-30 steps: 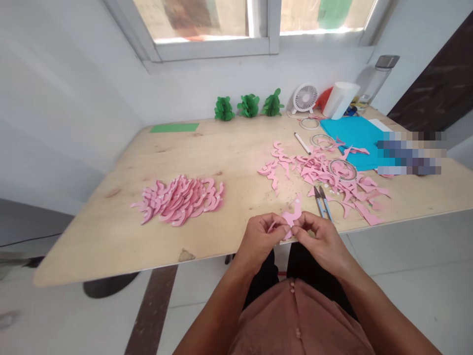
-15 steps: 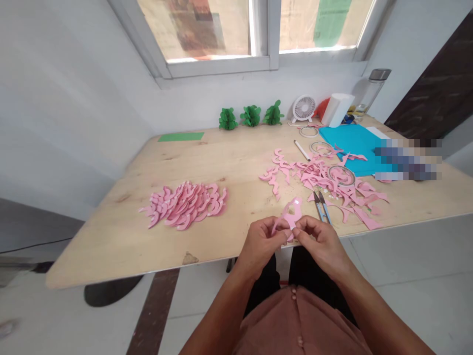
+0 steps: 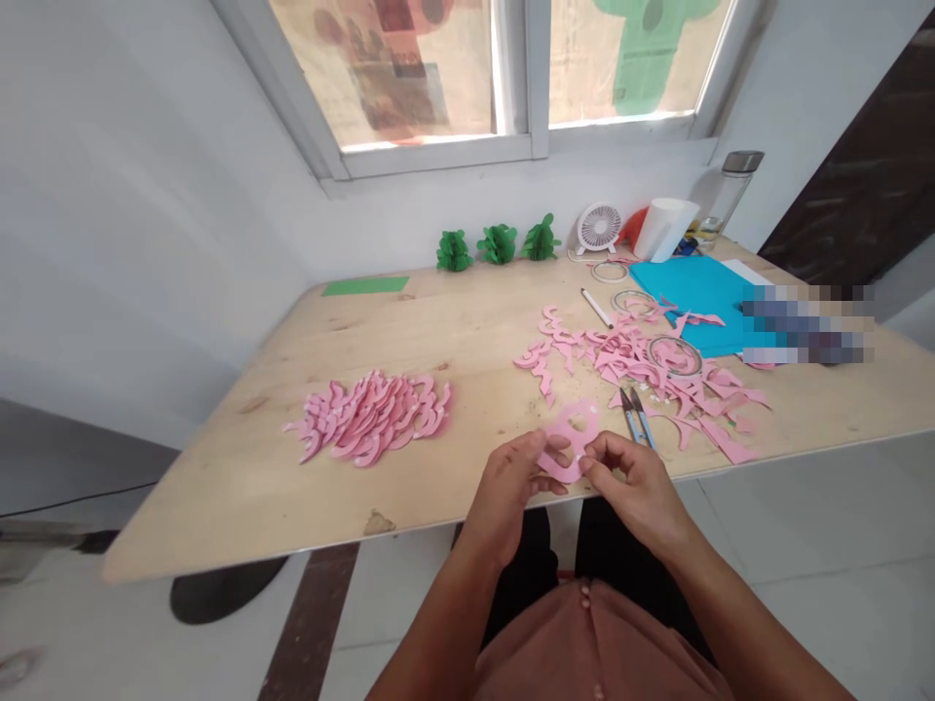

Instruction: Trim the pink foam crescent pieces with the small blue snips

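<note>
A pink paper cutout (image 3: 565,468) with curved edges and openings is held up just over the table's front edge. On its left side, my left hand (image 3: 511,487) grips the rim, and some of its fingers show through the gap. My right hand (image 3: 632,482) pinches the cutout's right side between thumb and forefinger, beside a small white spot. Thread snips (image 3: 637,419) with blue handles lie just beyond my right hand. Left of my hands, a heap of curved pink paper pieces (image 3: 376,419) with white patches rests on the wood.
Pink scraps (image 3: 620,355) and tape rings (image 3: 676,356) spread over the table's right half. A white pen (image 3: 597,308) and blue sheets (image 3: 693,292) lie behind. Along the wall stand green paper shapes (image 3: 498,244), a small fan (image 3: 599,229), a white roll (image 3: 664,230) and a bottle (image 3: 727,200).
The cutout has turned flatter and its openings show more widely. My left hand has shifted its hold from the middle to the left side, away from my right fingers. The view has tilted slightly upward.
</note>
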Available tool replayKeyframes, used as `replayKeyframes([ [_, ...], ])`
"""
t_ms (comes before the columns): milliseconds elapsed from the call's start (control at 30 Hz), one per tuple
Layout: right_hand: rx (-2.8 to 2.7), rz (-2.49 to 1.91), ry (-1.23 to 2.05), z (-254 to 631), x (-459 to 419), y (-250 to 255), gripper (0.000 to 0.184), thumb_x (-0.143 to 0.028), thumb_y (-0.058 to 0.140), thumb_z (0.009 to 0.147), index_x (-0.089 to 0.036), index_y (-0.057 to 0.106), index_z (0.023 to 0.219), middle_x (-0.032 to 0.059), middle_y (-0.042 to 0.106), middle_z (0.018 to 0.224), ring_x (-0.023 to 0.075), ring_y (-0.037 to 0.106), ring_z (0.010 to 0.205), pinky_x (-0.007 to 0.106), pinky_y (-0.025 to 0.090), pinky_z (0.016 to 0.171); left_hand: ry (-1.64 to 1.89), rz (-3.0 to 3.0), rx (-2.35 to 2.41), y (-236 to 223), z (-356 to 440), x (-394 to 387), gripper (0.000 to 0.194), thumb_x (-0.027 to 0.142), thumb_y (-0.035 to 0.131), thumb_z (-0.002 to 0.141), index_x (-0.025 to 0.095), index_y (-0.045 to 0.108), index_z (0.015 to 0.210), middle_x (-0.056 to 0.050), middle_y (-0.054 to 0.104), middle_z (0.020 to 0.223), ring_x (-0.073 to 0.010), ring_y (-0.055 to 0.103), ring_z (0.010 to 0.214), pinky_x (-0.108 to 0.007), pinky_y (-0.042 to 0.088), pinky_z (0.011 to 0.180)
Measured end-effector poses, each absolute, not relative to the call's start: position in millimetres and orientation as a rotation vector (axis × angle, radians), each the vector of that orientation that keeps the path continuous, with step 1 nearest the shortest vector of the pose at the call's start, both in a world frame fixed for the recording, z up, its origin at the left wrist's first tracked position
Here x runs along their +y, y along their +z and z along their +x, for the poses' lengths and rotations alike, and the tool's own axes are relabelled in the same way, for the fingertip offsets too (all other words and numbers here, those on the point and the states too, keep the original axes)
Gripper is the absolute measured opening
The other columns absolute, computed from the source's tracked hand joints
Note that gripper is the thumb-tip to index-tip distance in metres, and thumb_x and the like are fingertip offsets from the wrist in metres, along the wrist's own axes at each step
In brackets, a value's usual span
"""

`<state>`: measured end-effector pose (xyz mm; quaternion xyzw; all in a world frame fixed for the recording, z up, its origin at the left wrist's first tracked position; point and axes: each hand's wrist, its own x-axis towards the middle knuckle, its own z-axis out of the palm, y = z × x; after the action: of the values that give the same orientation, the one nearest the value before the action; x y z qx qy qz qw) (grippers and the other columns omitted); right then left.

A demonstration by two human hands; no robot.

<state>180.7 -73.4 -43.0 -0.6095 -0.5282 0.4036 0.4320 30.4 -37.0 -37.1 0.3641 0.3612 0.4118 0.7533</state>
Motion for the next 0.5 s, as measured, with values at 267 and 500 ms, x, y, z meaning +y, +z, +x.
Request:
replayKeyframes([
  [267, -1.373, -1.525, 0.985, 183.8, -71.3, -42.0, 0.014, -0.026, 0.053, 0.078, -0.020, 0.048, 0.067, -0.0037, 0.048, 0.061, 0.0118, 0.043, 0.059, 0.025, 0.034, 0.056, 0.875, 0.734, 0.847, -37.6, 31.2, -34.9, 0.019, 0.030, 0.073, 0.069, 0.016, 0.068, 0.081, -0.003, 0.065, 0.071, -0.0123, 0.056, 0.064, -0.024, 0.047, 0.061],
  [500, -1.430, -1.522, 0.968, 183.3, -69.0, -38.2, 0.014, -0.025, 0.053, 0.078, -0.020, 0.051, 0.066, -0.0037, 0.048, 0.059, 0.0119, 0.044, 0.056, 0.024, 0.034, 0.054, 0.870, 0.850, 0.860, -34.9, 40.6, -34.7, 0.015, 0.026, 0.071, 0.068, 0.013, 0.070, 0.075, 0.001, 0.061, 0.063, -0.0092, 0.052, 0.060, -0.022, 0.042, 0.062],
])
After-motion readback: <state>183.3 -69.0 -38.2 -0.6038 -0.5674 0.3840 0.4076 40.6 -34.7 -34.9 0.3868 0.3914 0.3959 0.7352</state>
